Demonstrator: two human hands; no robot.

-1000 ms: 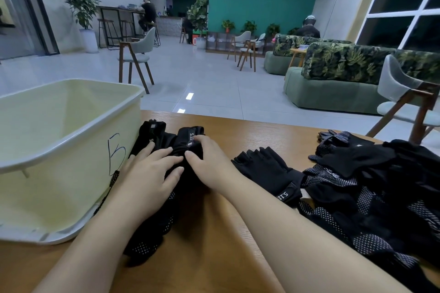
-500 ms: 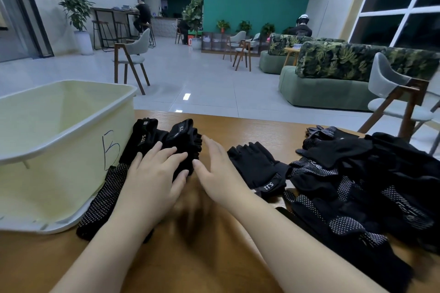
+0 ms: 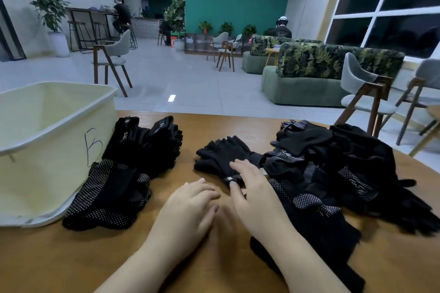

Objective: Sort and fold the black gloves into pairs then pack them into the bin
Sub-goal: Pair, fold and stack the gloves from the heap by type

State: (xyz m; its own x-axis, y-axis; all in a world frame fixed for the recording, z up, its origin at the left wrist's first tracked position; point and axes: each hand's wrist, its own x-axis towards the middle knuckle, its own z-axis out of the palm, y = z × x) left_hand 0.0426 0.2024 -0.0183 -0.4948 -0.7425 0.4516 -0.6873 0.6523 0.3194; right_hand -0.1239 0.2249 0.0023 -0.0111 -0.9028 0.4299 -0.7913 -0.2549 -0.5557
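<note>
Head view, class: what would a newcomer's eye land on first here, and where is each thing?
The big heap of black gloves on the right of the wooden table pulls the eye first. At centre the right hand touches a fingerless glove, with the left hand open beside it. At left, a cream bin marked B stands beside the folded gloves.

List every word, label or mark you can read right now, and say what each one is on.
"B", handwritten on the side wall of the bin.
"5.11", on the cuff of the folded glove beside the bin.
Cuff tag on the next folded glove: too blurred to read.
Tag on the fingerless glove: unreadable.
Print on the glove pile: unreadable.
</note>
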